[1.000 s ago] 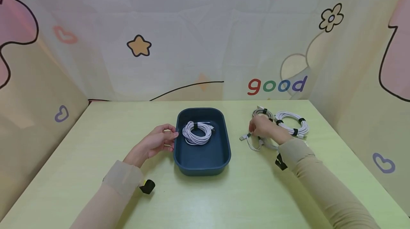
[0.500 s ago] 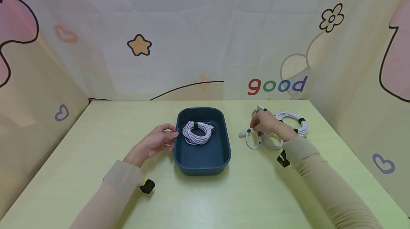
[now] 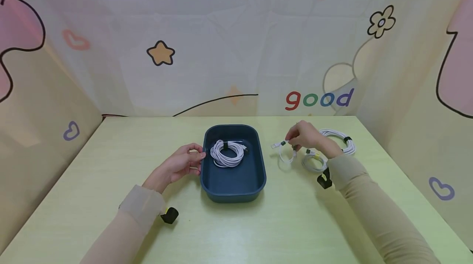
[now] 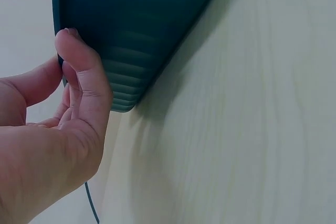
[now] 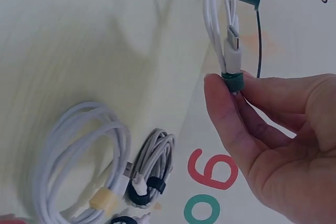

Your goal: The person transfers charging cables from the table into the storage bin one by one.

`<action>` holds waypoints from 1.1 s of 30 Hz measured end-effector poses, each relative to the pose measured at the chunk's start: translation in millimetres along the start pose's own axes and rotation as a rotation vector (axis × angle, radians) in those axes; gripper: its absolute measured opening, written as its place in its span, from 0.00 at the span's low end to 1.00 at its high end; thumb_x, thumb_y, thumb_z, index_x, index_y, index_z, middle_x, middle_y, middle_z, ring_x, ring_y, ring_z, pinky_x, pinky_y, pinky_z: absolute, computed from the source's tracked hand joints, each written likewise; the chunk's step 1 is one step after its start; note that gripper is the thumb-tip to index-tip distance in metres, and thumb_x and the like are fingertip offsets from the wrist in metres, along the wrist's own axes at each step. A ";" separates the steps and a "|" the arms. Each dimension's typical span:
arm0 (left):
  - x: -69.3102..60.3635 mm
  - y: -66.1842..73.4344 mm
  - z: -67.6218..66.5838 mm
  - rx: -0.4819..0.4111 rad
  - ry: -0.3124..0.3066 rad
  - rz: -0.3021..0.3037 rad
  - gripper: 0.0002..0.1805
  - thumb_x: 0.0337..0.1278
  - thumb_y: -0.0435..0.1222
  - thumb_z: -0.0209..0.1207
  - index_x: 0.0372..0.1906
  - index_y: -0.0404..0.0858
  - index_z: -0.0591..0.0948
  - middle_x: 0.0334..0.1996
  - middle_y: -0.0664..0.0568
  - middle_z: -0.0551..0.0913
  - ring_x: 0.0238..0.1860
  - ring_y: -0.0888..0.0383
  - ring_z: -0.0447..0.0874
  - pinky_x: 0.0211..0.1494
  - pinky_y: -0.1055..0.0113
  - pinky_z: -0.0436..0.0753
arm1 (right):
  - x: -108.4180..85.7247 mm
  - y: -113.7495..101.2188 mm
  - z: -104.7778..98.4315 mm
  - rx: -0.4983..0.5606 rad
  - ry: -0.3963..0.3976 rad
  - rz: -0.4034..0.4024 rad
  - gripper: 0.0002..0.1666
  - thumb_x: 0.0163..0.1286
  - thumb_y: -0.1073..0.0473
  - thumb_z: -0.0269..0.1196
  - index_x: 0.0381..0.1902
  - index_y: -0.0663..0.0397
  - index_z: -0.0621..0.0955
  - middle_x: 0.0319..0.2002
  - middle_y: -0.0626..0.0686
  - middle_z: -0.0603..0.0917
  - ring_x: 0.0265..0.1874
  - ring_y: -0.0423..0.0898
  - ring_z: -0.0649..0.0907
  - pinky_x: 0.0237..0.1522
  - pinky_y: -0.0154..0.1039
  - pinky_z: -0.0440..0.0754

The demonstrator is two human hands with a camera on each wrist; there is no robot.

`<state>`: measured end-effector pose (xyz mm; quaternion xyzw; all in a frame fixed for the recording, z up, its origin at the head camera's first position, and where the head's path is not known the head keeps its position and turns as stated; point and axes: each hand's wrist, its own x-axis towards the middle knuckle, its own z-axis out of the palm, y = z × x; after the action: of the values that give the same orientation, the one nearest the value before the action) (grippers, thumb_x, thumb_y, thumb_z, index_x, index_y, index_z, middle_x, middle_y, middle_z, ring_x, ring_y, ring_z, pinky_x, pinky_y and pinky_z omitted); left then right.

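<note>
A dark blue plastic box point(image 3: 233, 186) stands on the table, with a coiled white cable point(image 3: 227, 155) held by a black tie inside it. My left hand point(image 3: 181, 162) pinches the box's left rim between thumb and fingers; the left wrist view shows the hand point(image 4: 68, 114) at the box wall point(image 4: 131, 40). Above the table, right of the box, my right hand point(image 3: 306, 136) pinches a short white USB cable point(image 3: 282, 155). In the right wrist view the thumb and fingers grip this cable point(image 5: 212, 14) at its green tie point(image 5: 232, 81).
A white coil with a yellow tie point(image 3: 313, 162) lies below the right hand. Behind the wrist is a larger white coil point(image 3: 338, 134) with black ties. The right wrist view shows a grey cable coil point(image 5: 157, 156). A printed curtain point(image 3: 207, 67) hangs behind the table.
My right hand has lifted the short white cable off the table, moving slightly up. The yellow-tied coil has come into view beneath it. My left hand stays at the box rim.
</note>
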<state>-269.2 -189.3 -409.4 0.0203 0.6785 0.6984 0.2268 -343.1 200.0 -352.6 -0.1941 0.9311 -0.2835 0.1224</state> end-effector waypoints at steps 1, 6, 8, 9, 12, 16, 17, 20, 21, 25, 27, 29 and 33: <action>0.1 -0.1 0.2 -0.001 0.000 0.001 0.06 0.70 0.33 0.50 0.46 0.41 0.66 0.24 0.53 0.77 0.22 0.59 0.76 0.29 0.70 0.81 | 0.1 -1.2 -1.0 0.014 0.001 0.004 0.09 0.65 0.71 0.60 0.41 0.73 0.81 0.34 0.67 0.84 0.23 0.43 0.83 0.33 0.40 0.86; 1.5 -1.6 -1.0 0.001 0.001 -0.001 0.07 0.70 0.34 0.50 0.47 0.40 0.66 0.25 0.53 0.77 0.23 0.59 0.76 0.30 0.70 0.81 | -1.1 -9.6 -6.3 0.068 0.005 -0.021 0.08 0.65 0.70 0.60 0.39 0.71 0.82 0.30 0.62 0.84 0.22 0.44 0.83 0.34 0.42 0.87; 2.2 -2.3 -1.8 0.006 0.003 -0.001 0.07 0.71 0.34 0.50 0.48 0.40 0.66 0.25 0.53 0.77 0.23 0.59 0.76 0.30 0.70 0.81 | -0.5 -12.8 -8.0 0.080 0.004 -0.029 0.07 0.65 0.70 0.60 0.38 0.70 0.82 0.30 0.61 0.84 0.22 0.44 0.83 0.33 0.40 0.86; 2.6 -2.6 -2.0 0.007 0.003 0.000 0.07 0.71 0.34 0.50 0.48 0.40 0.66 0.25 0.53 0.77 0.23 0.59 0.76 0.30 0.70 0.81 | 0.2 -14.7 -8.4 0.085 0.005 -0.022 0.07 0.65 0.70 0.60 0.39 0.70 0.82 0.31 0.62 0.84 0.23 0.45 0.83 0.34 0.40 0.86; 3.3 -2.9 -2.2 0.012 0.005 0.001 0.07 0.71 0.34 0.49 0.48 0.40 0.66 0.25 0.53 0.76 0.23 0.58 0.76 0.30 0.70 0.81 | 4.2 -19.3 -9.1 0.088 0.008 0.001 0.09 0.66 0.69 0.60 0.41 0.70 0.81 0.34 0.63 0.84 0.26 0.46 0.84 0.36 0.39 0.86; 2.9 -2.2 -1.7 0.014 0.008 -0.001 0.08 0.70 0.34 0.50 0.48 0.40 0.66 0.25 0.53 0.76 0.23 0.58 0.76 0.31 0.70 0.81 | 9.9 -25.5 -10.6 0.088 0.011 0.013 0.11 0.67 0.68 0.60 0.45 0.71 0.81 0.36 0.63 0.84 0.27 0.46 0.84 0.38 0.40 0.86; 2.7 -2.0 -1.6 0.014 0.009 -0.002 0.08 0.70 0.34 0.50 0.48 0.40 0.66 0.25 0.53 0.76 0.23 0.58 0.76 0.31 0.70 0.81 | 11.2 -27.4 -11.0 0.091 0.013 0.017 0.11 0.67 0.68 0.60 0.45 0.71 0.81 0.37 0.64 0.84 0.26 0.46 0.84 0.38 0.40 0.86; 1.8 -1.7 -1.6 0.011 0.008 -0.002 0.10 0.70 0.35 0.51 0.49 0.39 0.65 0.26 0.53 0.76 0.23 0.59 0.76 0.31 0.70 0.81 | 14.9 -34.0 -11.6 0.102 0.012 0.018 0.11 0.66 0.67 0.61 0.45 0.69 0.81 0.37 0.64 0.84 0.26 0.45 0.84 0.39 0.40 0.86; 1.7 -1.8 -1.6 0.008 0.008 -0.002 0.10 0.70 0.35 0.51 0.50 0.38 0.65 0.26 0.52 0.76 0.23 0.59 0.76 0.31 0.70 0.81 | 16.5 -36.0 -11.4 0.107 0.011 0.021 0.11 0.66 0.67 0.62 0.45 0.69 0.81 0.37 0.64 0.84 0.26 0.45 0.84 0.39 0.40 0.86; 1.6 -2.3 -2.2 0.002 0.002 -0.001 0.12 0.70 0.35 0.51 0.51 0.37 0.64 0.27 0.53 0.76 0.24 0.59 0.76 0.31 0.71 0.82 | 23.3 -42.9 -9.6 0.132 0.000 0.025 0.12 0.65 0.67 0.63 0.45 0.68 0.81 0.39 0.65 0.84 0.26 0.45 0.85 0.41 0.42 0.86; 1.8 -2.5 -2.2 0.000 -0.001 0.000 0.11 0.70 0.34 0.51 0.50 0.38 0.65 0.26 0.53 0.76 0.23 0.59 0.76 0.30 0.71 0.82 | 26.6 -46.0 -8.5 0.144 -0.005 0.023 0.12 0.65 0.67 0.62 0.46 0.69 0.81 0.39 0.64 0.84 0.26 0.45 0.85 0.42 0.44 0.86; 2.1 -2.5 -2.2 0.000 -0.003 0.002 0.09 0.70 0.34 0.50 0.49 0.39 0.65 0.26 0.53 0.75 0.23 0.59 0.76 0.30 0.71 0.82 | 29.9 -49.7 -7.4 0.153 -0.010 0.020 0.12 0.66 0.68 0.62 0.46 0.69 0.81 0.39 0.64 0.84 0.26 0.45 0.85 0.42 0.43 0.86; 2.3 -1.9 -2.0 -0.002 -0.007 0.004 0.07 0.71 0.33 0.49 0.48 0.39 0.65 0.26 0.53 0.75 0.23 0.59 0.76 0.30 0.71 0.81 | 35.5 -58.5 -3.8 0.151 -0.027 0.023 0.13 0.66 0.67 0.62 0.47 0.69 0.81 0.40 0.66 0.84 0.26 0.45 0.85 0.43 0.43 0.86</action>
<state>-271.3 -190.4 -412.1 0.0238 0.6771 0.6993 0.2280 -359.0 141.9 -320.1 -0.1774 0.9074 -0.3491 0.1523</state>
